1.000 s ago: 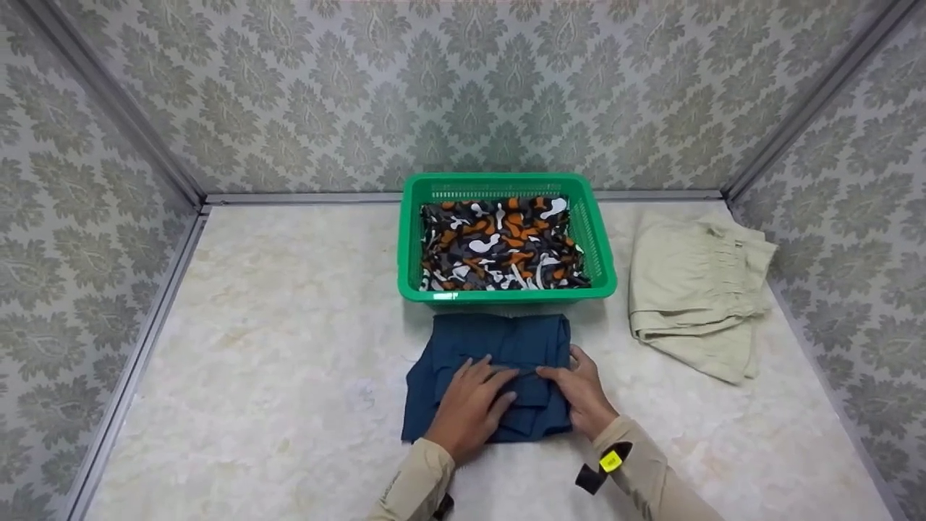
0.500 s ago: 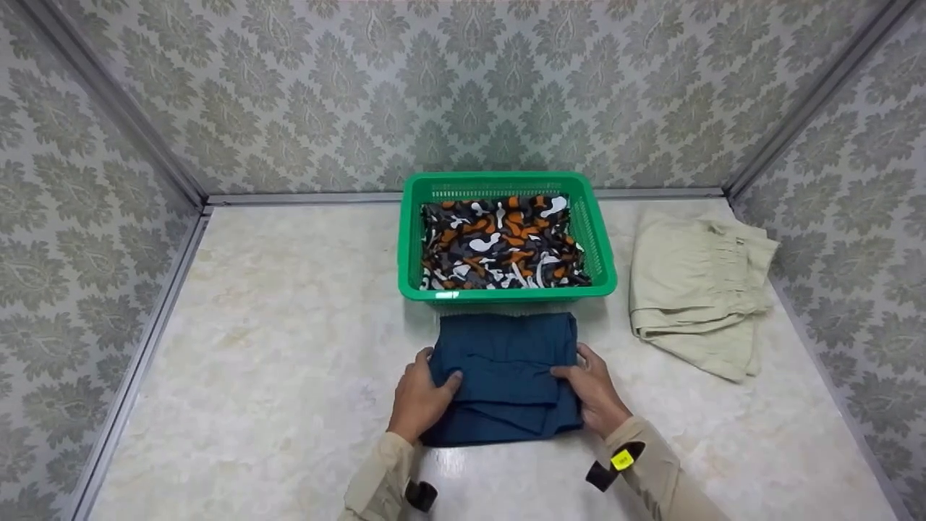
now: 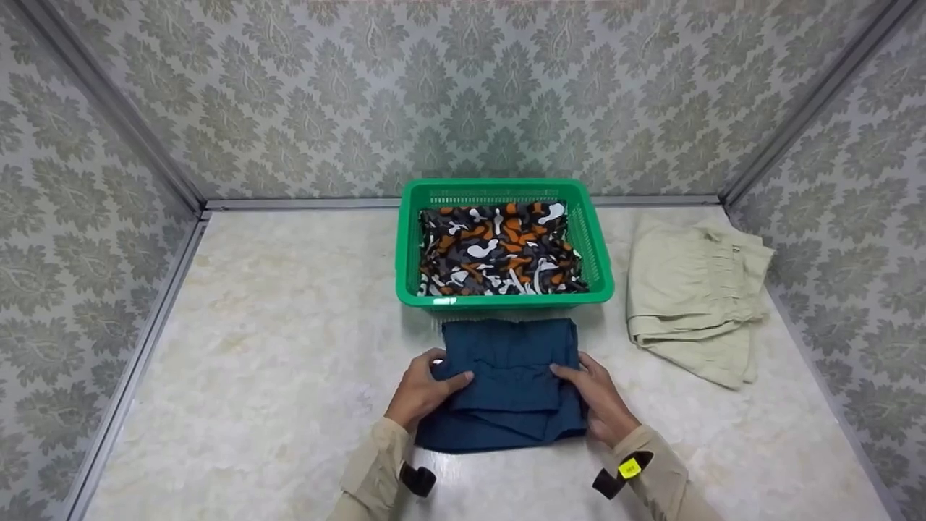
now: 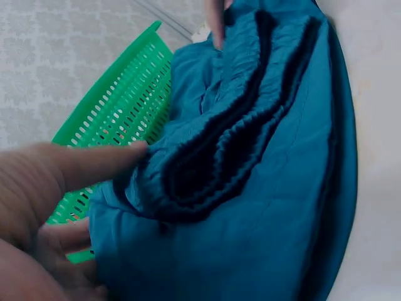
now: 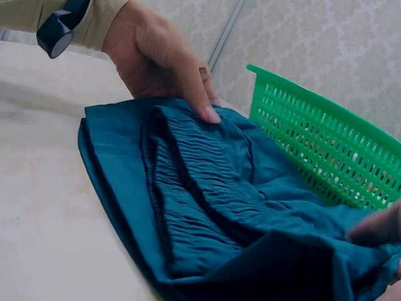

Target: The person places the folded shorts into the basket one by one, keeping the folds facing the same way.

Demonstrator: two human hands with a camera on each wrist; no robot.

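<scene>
Folded blue elastic-waist pants (image 3: pixel 506 391) lie in front of the green basket, gathered waistband on top. My left hand (image 3: pixel 423 387) grips their left edge, thumb over the top layer and fingers underneath. On the opposite edge my right hand (image 3: pixel 600 401) pinches the fabric in the same way. The left wrist view shows the waistband (image 4: pixel 213 138) curled into a loop beside my left thumb. In the right wrist view, the front part of the pants (image 5: pixel 207 182) bulges up, with part of my right hand (image 5: pixel 379 229) at the frame's edge.
A green plastic basket (image 3: pixel 504 298) stands behind the pants, holding a folded camouflage-print garment (image 3: pixel 499 246) in orange, black and white. Beige elastic-waist pants (image 3: pixel 694 289) lie folded on the right. Patterned walls (image 3: pixel 463 94) enclose the marbled tabletop (image 3: pixel 275 325) at the back and sides.
My left hand has moved from the top of the blue pants to their left edge and taken hold there. The pants have shifted slightly right, and my right hand with them.
</scene>
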